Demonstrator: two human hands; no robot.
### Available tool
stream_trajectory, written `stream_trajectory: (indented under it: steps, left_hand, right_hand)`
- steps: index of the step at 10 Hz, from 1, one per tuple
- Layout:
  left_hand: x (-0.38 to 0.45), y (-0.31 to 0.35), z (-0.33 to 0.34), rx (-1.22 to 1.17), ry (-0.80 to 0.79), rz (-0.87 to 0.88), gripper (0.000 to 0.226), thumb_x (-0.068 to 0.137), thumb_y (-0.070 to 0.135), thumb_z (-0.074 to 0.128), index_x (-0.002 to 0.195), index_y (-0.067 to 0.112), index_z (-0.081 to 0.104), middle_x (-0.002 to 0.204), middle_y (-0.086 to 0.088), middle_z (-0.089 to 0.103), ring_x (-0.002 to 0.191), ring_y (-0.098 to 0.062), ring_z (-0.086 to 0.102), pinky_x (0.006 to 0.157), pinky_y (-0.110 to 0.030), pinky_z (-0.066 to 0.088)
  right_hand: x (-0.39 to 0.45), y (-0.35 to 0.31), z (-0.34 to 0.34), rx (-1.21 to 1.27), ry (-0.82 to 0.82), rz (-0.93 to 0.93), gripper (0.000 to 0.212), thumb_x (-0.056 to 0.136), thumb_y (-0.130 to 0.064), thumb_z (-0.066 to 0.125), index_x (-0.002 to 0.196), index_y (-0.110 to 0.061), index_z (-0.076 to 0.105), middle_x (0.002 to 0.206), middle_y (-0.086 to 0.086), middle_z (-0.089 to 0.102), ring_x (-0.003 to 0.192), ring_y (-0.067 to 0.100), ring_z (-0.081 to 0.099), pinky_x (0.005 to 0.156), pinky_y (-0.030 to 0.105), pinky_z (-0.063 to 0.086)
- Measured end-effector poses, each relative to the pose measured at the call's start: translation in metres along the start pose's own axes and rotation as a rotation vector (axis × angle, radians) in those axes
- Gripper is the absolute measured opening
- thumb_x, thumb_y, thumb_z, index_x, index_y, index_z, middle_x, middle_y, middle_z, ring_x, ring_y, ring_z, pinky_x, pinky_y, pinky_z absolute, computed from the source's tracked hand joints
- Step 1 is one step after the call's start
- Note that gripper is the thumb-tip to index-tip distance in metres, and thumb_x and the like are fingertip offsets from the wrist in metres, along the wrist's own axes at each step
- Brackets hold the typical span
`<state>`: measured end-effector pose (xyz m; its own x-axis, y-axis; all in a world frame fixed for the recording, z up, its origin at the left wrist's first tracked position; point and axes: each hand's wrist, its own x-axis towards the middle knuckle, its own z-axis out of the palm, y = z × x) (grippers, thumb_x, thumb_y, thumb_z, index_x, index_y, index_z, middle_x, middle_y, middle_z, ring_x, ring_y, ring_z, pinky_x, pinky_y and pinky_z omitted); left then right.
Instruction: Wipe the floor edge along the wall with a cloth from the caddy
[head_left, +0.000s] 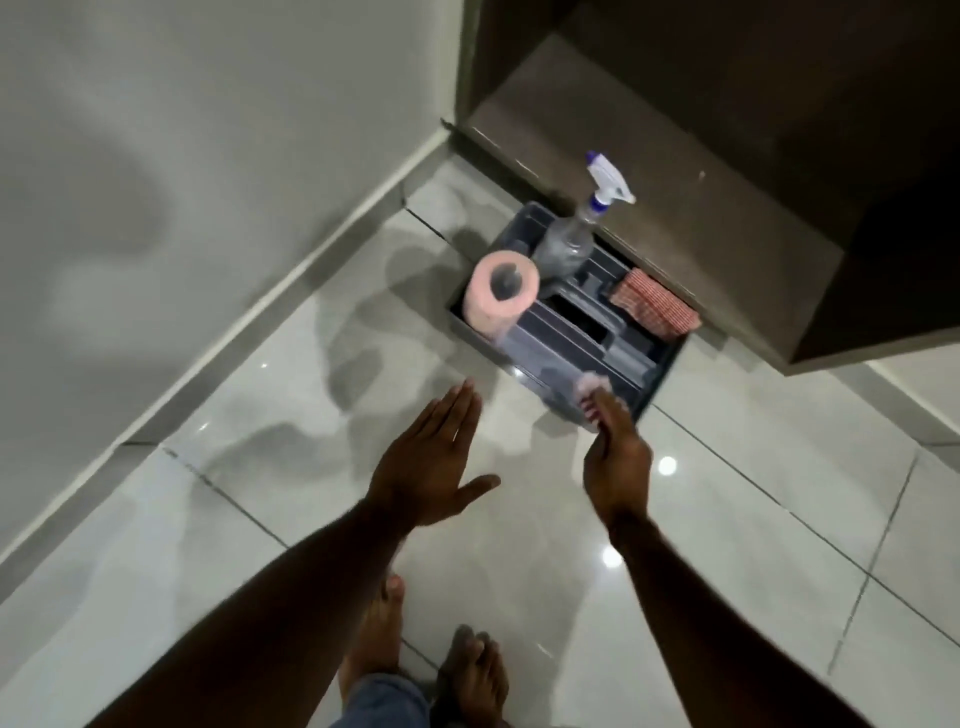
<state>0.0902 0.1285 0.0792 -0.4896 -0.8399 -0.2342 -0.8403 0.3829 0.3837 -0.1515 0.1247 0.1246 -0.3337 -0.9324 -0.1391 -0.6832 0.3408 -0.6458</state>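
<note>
A dark blue-grey caddy (631, 371) stands on the glossy tiled floor against a brown cabinet. In its far right corner lies a red-and-white checked cloth (655, 308). A pink paper roll (501, 295) and a clear spray bottle (571, 236) with a white and blue trigger stand in its left side. My left hand (431, 462) is stretched out flat above the floor, short of the caddy, holding nothing. My right hand (615, 452) reaches toward the caddy's near right corner with fingers extended and empty; it is blurred.
The grey wall (182, 182) runs along the left with a skirting strip (270, 312) where it meets the floor. The brown cabinet (701, 182) overhangs at the upper right. My bare feet (415, 660) stand on the tiles at the bottom.
</note>
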Motion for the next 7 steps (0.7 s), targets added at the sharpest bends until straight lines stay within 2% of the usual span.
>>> stream_trajectory:
  steps: [1, 2, 3, 4, 5, 6, 7]
  left_hand:
    - [0.056, 0.019, 0.013, 0.062, 0.009, 0.112, 0.102, 0.101, 0.075, 0.029, 0.166, -0.001, 0.014, 0.176, -0.021, 0.011, 0.164, -0.033, 0.013, 0.133, -0.045, 0.02]
    - [0.108, 0.028, 0.037, 0.113, 0.049, 0.196, 0.101, 0.101, 0.074, 0.03, 0.167, 0.0, 0.012, 0.177, -0.02, 0.008, 0.165, -0.032, 0.011, 0.133, -0.04, 0.01]
    - [0.153, 0.027, 0.071, 0.183, 0.003, 0.239, 0.097, 0.103, 0.07, 0.029, 0.168, 0.002, 0.003, 0.177, -0.019, 0.0, 0.165, -0.032, 0.002, 0.134, -0.04, 0.002]
    - [0.171, 0.018, 0.103, 0.249, -0.037, 0.208, 0.096, 0.105, 0.067, 0.03, 0.166, 0.003, -0.005, 0.177, -0.02, -0.006, 0.165, -0.033, -0.005, 0.134, -0.044, 0.001]
    - [0.174, 0.012, 0.125, 0.261, 0.014, 0.172, 0.097, 0.103, 0.069, 0.029, 0.167, 0.002, 0.001, 0.177, -0.02, 0.0, 0.165, -0.034, -0.001, 0.134, -0.045, 0.0]
    - [0.174, 0.012, 0.122, 0.264, -0.006, 0.184, 0.098, 0.102, 0.073, 0.024, 0.167, 0.003, 0.001, 0.178, -0.018, 0.001, 0.165, -0.033, -0.001, 0.131, -0.043, -0.005]
    - [0.165, 0.009, 0.101, 0.279, -0.008, 0.175, 0.1, 0.102, 0.073, 0.024, 0.167, 0.002, -0.002, 0.177, -0.021, -0.004, 0.165, -0.033, -0.003, 0.133, -0.043, -0.003]
  right_hand:
    - [0.055, 0.035, -0.018, -0.044, 0.086, -0.008, 0.056, 0.097, 0.014, 0.043, 0.147, -0.007, 0.053, 0.153, 0.016, 0.055, 0.145, 0.033, 0.049, 0.126, 0.051, 0.036]
    - [0.11, 0.068, -0.014, -0.178, 0.112, -0.044, 0.062, 0.096, 0.016, 0.042, 0.152, -0.01, 0.046, 0.16, 0.011, 0.046, 0.152, 0.029, 0.038, 0.133, 0.046, 0.023]
    - [0.159, 0.1, 0.014, -0.307, 0.043, -0.071, 0.063, 0.098, 0.011, 0.043, 0.157, -0.01, 0.037, 0.167, 0.012, 0.033, 0.158, 0.03, 0.025, 0.134, 0.045, 0.016]
    - [0.171, 0.121, 0.062, -0.446, -0.127, -0.054, 0.072, 0.1, -0.01, 0.052, 0.162, -0.004, 0.015, 0.172, 0.02, 0.01, 0.16, 0.043, 0.008, 0.134, 0.053, 0.004]
    - [0.165, 0.138, 0.099, -0.58, -0.121, -0.006, 0.092, 0.096, -0.034, 0.053, 0.161, 0.002, -0.001, 0.171, 0.025, -0.005, 0.157, 0.051, -0.006, 0.132, 0.06, -0.003]
    - [0.168, 0.134, 0.099, -0.567, -0.148, 0.017, 0.094, 0.089, -0.043, 0.04, 0.161, 0.001, -0.002, 0.172, 0.024, -0.005, 0.157, 0.051, -0.005, 0.131, 0.064, 0.003]
    - [0.161, 0.119, 0.076, -0.512, -0.158, 0.035, 0.09, 0.09, -0.038, 0.046, 0.163, -0.005, 0.003, 0.173, 0.018, -0.003, 0.157, 0.052, -0.007, 0.128, 0.069, 0.006]
